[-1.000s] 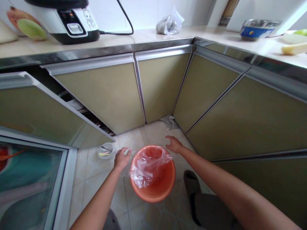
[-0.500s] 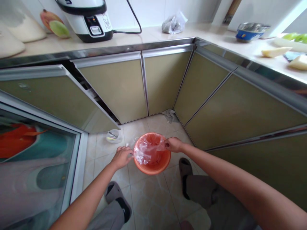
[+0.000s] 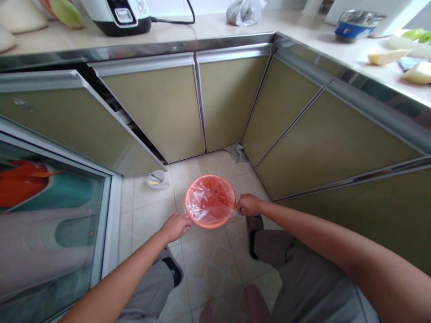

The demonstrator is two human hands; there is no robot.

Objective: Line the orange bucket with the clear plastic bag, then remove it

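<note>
An orange round bin (image 3: 210,225) stands on the tiled floor between my feet and the cabinets. A clear plastic bag (image 3: 208,199) lines its inside and reaches over the rim. My left hand (image 3: 176,225) is at the bin's lower left rim, its fingers closed on the edge of the bag. On the right, my right hand (image 3: 248,205) is closed in a pinch just outside the rim, with the bag's edge drawn towards it. The fingertips of both hands are partly hidden.
A small clear plastic tub (image 3: 158,180) sits on the floor by the cabinet door (image 3: 77,121), which stands ajar. A grey rag (image 3: 236,153) lies in the corner. On the counter are a rice cooker (image 3: 117,18), a tied bag (image 3: 245,11) and a blue-banded bowl (image 3: 357,26).
The bag, bunched across the bin before, now lies spread inside and over the rim. My left hand has moved down along the rim, my right hand outward. The view has tilted down.
</note>
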